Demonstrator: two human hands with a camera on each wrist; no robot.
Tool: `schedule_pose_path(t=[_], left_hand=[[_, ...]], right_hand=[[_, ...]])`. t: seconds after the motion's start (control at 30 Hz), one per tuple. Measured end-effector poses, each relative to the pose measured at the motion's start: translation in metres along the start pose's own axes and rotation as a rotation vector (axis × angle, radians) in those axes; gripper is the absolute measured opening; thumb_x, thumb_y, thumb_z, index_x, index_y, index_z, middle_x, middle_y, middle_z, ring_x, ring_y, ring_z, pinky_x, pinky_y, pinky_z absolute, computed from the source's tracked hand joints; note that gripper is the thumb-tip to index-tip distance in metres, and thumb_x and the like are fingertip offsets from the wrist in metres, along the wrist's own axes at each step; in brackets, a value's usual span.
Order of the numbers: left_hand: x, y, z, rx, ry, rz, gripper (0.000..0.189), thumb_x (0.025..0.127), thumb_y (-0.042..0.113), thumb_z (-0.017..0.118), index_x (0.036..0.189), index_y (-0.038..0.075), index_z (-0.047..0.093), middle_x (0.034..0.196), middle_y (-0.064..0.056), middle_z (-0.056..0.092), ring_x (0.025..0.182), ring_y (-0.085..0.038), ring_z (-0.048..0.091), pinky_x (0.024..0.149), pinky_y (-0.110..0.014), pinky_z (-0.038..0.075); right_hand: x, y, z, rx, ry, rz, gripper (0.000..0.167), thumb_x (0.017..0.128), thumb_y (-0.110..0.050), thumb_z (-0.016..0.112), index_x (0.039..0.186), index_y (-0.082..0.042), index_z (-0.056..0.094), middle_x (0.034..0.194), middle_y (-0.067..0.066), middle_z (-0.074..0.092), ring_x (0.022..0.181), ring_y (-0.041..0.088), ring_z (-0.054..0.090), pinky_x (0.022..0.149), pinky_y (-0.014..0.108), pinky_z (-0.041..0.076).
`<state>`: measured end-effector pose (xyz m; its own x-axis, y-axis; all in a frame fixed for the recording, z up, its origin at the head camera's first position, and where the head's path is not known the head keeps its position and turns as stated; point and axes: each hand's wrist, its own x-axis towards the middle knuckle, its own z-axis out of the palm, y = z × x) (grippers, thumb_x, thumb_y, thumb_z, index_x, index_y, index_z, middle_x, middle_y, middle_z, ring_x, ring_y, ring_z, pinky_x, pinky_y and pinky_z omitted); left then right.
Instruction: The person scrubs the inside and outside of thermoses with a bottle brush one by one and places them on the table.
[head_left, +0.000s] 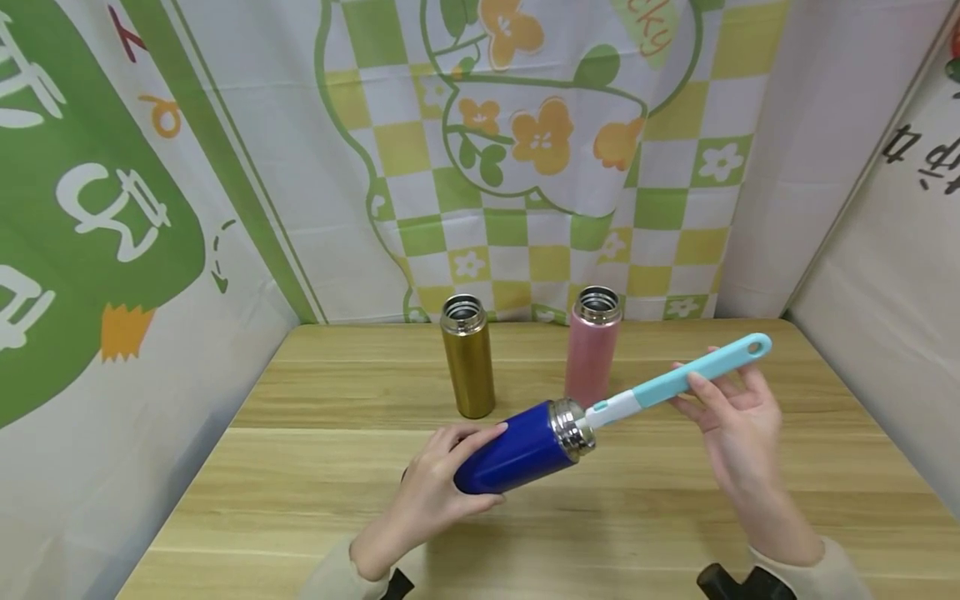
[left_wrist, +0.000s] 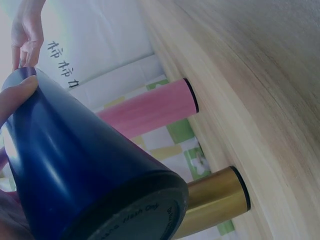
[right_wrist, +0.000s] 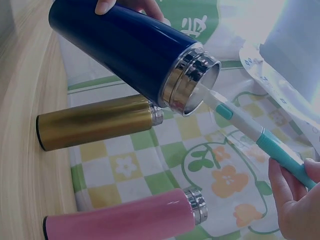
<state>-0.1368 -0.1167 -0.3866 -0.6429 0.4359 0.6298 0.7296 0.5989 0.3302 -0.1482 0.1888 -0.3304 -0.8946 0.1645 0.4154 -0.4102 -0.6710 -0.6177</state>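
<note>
Left hand (head_left: 435, 475) is gripping tilted blue bottle (head_left: 517, 452) above table (head_left: 300, 508); right hand (head_left: 738, 425) is pinching teal-handled tool (head_left: 671, 385), its white end (head_left: 613, 409) reaching into bottle mouth (right_wrist: 202, 92). Gold bottle (head_left: 470, 375), pink bottle (head_left: 591, 358) are standing behind.

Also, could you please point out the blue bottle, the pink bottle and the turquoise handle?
Blue bottle (head_left: 519, 450), head view: middle of its side.
Pink bottle (right_wrist: 122, 219), right wrist view: its pink body.
Turquoise handle (head_left: 708, 364), head view: middle of its length.

the inner end of the wand (head_left: 660, 390) was hidden in the blue bottle (head_left: 517, 450); in the left wrist view, this hid the neck of the pink bottle (left_wrist: 155, 107)
</note>
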Motion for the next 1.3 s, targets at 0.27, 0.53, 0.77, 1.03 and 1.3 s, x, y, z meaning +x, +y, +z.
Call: schedule_pose_path(t=[0.27,0.53,0.77,1.03,1.3], left_hand=[[-0.002,-0.003,-0.001,0.008,-0.022,0.011,0.081,0.053,0.027,0.084,0.126,0.024,0.049,0.107,-0.001,0.053,0.099,-0.016,0.05,0.075,-0.037,0.047],[-0.006,-0.006,-0.004,0.03,-0.03,0.024,0.08,0.055,0.03,0.082,0.126,0.024,0.048,0.108,-0.002,0.053,0.099,-0.016,0.05,0.076,-0.037,0.047],[-0.009,-0.006,-0.008,0.047,-0.042,0.038,0.078,0.055,0.03,0.081,0.126,0.023,0.049,0.109,-0.002,0.053,0.099,-0.017,0.05,0.076,-0.037,0.047],[-0.011,-0.008,-0.013,0.074,-0.063,0.03,0.081,0.054,0.03,0.082,0.127,0.024,0.047,0.11,-0.003,0.053,0.099,-0.018,0.05,0.075,-0.039,0.047],[-0.013,-0.01,-0.015,0.081,-0.062,0.027,0.08,0.055,0.03,0.082,0.127,0.023,0.047,0.109,-0.003,0.053,0.098,-0.018,0.051,0.074,-0.039,0.047]], right_hand=[[0.002,-0.008,-0.004,-0.011,0.021,0.006,0.028,0.082,0.021,0.042,0.103,0.004,0.051,0.08,0.013,0.063,0.087,0.029,0.063,0.07,0.04,0.048],[0.005,-0.016,-0.01,0.035,0.056,0.001,0.027,0.081,0.021,0.042,0.1,0.005,0.053,0.081,0.016,0.065,0.084,0.03,0.063,0.069,0.04,0.048],[0.007,-0.021,-0.014,0.027,0.076,0.023,0.026,0.082,0.02,0.042,0.099,0.005,0.054,0.081,0.017,0.065,0.085,0.031,0.063,0.069,0.04,0.05],[0.009,-0.026,-0.016,0.005,0.119,0.015,0.025,0.081,0.02,0.044,0.099,0.006,0.054,0.08,0.016,0.064,0.083,0.029,0.064,0.068,0.039,0.051],[0.013,-0.032,-0.019,0.019,0.116,0.022,0.025,0.081,0.02,0.044,0.099,0.007,0.053,0.076,0.015,0.061,0.082,0.031,0.063,0.067,0.042,0.05]])
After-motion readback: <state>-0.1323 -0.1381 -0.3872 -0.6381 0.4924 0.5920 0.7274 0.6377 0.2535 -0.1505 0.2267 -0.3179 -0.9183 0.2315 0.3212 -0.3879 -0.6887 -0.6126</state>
